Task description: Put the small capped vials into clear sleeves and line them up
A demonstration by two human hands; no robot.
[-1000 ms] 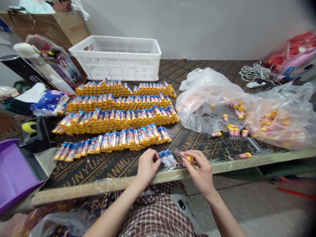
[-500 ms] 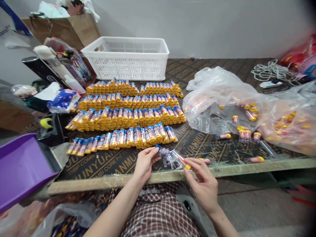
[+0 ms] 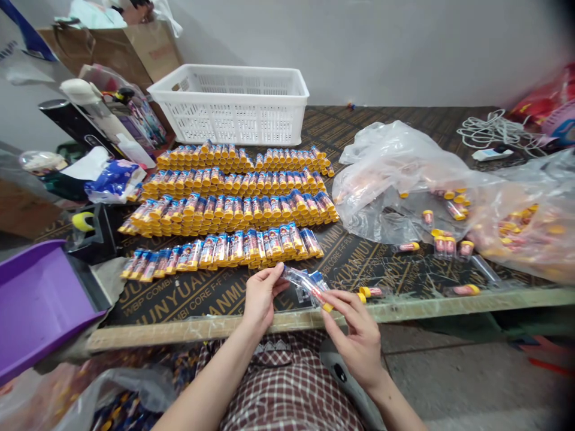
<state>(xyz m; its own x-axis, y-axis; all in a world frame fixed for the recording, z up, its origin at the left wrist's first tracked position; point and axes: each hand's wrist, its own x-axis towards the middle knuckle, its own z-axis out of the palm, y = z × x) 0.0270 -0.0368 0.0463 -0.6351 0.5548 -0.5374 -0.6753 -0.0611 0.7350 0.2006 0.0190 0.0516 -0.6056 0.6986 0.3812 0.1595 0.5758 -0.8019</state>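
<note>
Near the table's front edge, my left hand [image 3: 265, 297] pinches the upper left end of a clear plastic sleeve [image 3: 293, 275]. My right hand [image 3: 353, 326] grips a small tube with a yellow cap [image 3: 327, 306], its clear end pointing up and left against the sleeve. More clear and blue-printed wrappers [image 3: 318, 279] lie just behind the tube. Beyond my hands, wrapped tubes with blue tops and yellow ends [image 3: 247, 248] stand stacked in several rows. A loose yellow-capped tube [image 3: 371, 292] lies right of my right hand.
A white basket [image 3: 233, 114] stands behind the rows. Plastic bags [image 3: 404, 155] with yellow-capped tubes spread over the right side. At the left are a purple tray [image 3: 45, 305], a tape dispenser [image 3: 96, 233], a tissue pack [image 3: 112, 179] and bottles [image 3: 85, 96].
My right hand has moved left with the tube, bringing it close to my left hand. A clear sleeve now stretches between my left fingers and the tube.
</note>
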